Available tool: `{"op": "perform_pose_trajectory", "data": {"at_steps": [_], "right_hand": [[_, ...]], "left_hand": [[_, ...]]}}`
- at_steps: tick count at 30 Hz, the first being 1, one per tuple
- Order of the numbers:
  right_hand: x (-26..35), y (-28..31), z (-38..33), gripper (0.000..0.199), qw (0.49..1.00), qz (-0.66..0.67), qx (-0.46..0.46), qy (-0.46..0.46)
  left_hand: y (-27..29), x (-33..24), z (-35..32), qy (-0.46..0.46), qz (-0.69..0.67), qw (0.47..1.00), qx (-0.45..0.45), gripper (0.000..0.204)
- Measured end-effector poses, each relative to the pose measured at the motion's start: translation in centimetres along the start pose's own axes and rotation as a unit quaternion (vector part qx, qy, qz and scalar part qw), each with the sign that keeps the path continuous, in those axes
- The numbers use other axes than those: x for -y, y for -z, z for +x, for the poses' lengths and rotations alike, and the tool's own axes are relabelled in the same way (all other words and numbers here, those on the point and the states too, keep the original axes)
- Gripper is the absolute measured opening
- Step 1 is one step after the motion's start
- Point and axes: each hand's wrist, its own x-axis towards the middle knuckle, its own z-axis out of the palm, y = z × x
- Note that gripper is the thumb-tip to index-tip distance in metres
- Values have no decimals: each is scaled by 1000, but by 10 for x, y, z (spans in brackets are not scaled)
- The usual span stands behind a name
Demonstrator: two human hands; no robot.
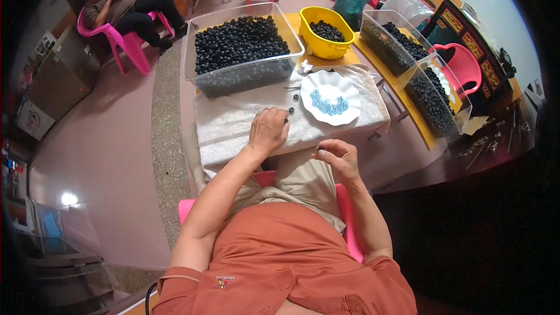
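Note:
My left hand rests low over the white towel with its fingers curled together, a small black round part showing at the fingertips. Two more small black round parts lie on the towel just beyond it. Over the towel's near edge, above my lap, my right hand pinches a small dark piece between thumb and fingers; its shape is mostly covered. A white scalloped plate holds a spread of tiny pale-blue pieces, beyond and between my hands.
A clear plastic bin of black round parts stands behind the towel, beside a yellow basin. At the right are two more clear bins of such parts. A person sits in a pink chair at the far left.

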Motion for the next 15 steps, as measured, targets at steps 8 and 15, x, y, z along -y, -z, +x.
{"op": "perform_pose_trajectory", "data": {"at_steps": [8,15], "right_hand": [[2,2,3,16,1000,-13,-10,-6],[3,2,3,16,999,-44,-4,-5]], "left_hand": [[17,2,-8,-65,-95,993,-37,17],[28,-9,-21,51,-216,975,-24,14]]}}
